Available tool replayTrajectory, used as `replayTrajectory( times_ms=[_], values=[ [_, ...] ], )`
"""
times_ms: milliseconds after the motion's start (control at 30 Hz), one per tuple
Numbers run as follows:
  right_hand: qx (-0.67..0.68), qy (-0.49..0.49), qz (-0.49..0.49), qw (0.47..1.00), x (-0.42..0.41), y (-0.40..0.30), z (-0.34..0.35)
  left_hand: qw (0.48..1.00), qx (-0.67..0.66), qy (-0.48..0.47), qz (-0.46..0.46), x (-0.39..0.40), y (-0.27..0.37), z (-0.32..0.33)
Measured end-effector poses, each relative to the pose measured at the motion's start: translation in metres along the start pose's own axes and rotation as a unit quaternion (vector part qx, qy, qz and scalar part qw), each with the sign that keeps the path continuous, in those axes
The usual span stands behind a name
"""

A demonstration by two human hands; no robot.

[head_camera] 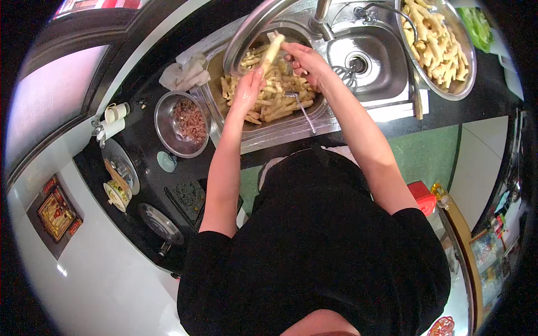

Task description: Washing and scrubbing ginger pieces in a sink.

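My left hand [248, 92] grips the lower end of a pale, long piece of ginger root [272, 52] above the left sink basin. The fingers of my right hand [309, 63] are curled at the upper end of the same piece. Whether a small tool is also inside that hand is hidden. Below both hands a heap of yellowish ginger roots [273, 105] fills much of the left basin. A thin-handled peeler-like tool [304, 112] rests across the heap and the basin's front rim.
A gooseneck tap [248, 29] arches over the left basin. Coiled dark tubing lies in the right basin [386, 80]. A steel bowl [470, 86] of paler ginger stands right, near a wooden-handled tool [417, 103]. Leftward are a bowl of reddish scraps [190, 122] and a crumpled cloth [185, 75].
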State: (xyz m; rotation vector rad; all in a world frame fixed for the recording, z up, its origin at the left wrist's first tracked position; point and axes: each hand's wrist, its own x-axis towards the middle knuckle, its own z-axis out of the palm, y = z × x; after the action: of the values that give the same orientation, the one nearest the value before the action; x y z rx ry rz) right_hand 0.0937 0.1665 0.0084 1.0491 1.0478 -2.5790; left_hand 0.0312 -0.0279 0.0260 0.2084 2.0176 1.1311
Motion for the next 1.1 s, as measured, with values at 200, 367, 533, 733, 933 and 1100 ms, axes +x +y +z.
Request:
replayTrajectory(
  times_ms=[200,367,533,733,933,1100],
  values=[
    [-0.112,-0.003,0.004,0.994,0.005,-0.004,0.007,0.940,-0.275,-0.192,-0.055,-0.009,-0.001,-0.012],
    [-0.156,-0.067,0.032,0.985,0.010,-0.004,0.001,0.933,-0.274,-0.221,-0.071,-0.019,-0.007,-0.026],
    [-0.247,-0.064,-0.005,0.967,-0.004,-0.008,0.014,0.982,-0.100,-0.141,-0.077,-0.018,-0.022,-0.025],
    [-0.226,-0.038,-0.033,0.973,0.008,0.005,0.003,0.996,-0.013,0.023,0.079,0.004,0.008,-0.009],
    [-0.274,-0.056,-0.083,0.957,-0.001,0.003,-0.015,0.988,-0.012,-0.031,0.152,0.021,0.026,-0.004],
    [-0.228,-0.058,-0.121,0.964,-0.018,0.000,-0.025,0.982,-0.064,-0.052,0.169,0.018,0.034,0.004]
  ],
)
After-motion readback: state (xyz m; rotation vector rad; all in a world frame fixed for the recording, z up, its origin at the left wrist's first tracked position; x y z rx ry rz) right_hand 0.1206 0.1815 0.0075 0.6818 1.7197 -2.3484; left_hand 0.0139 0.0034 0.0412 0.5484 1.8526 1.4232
